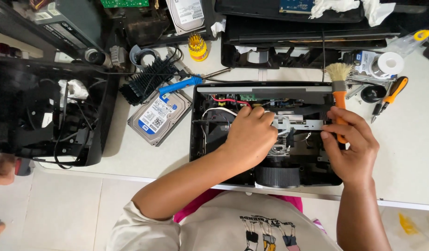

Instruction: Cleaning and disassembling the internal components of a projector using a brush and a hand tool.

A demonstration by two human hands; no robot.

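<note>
Seen from above, a person is leaning over an opened black projector (224, 153) that is lying on a pale table (410, 153). The left hand (249, 135) is reaching in from the lower left, forearm angled up and to the right, wrist bent, knuckles uppermost. Its fingers (258, 113) are curling together and pressing down into the projector's insides; whether they are pinching anything cannot be told, as the fingertips are hidden. Just beyond those fingers, red and white wires (224, 100) are running along the far wall. The right hand (351, 146) is coming up from the lower right, its fingers (341, 117) clamping around the orange handle of a small brush (339, 83). The brush is standing upright, pale bristles pointing away from the person, above the fingers, over the projector's right edge. Below both hands, the ribbed round lens ring (277, 176) is sitting at the projector's near wall. Well to the left of the left fingers, a hard drive (158, 116) is lying flat, with a blue-handled screwdriver (181, 85) just beyond it.
</note>
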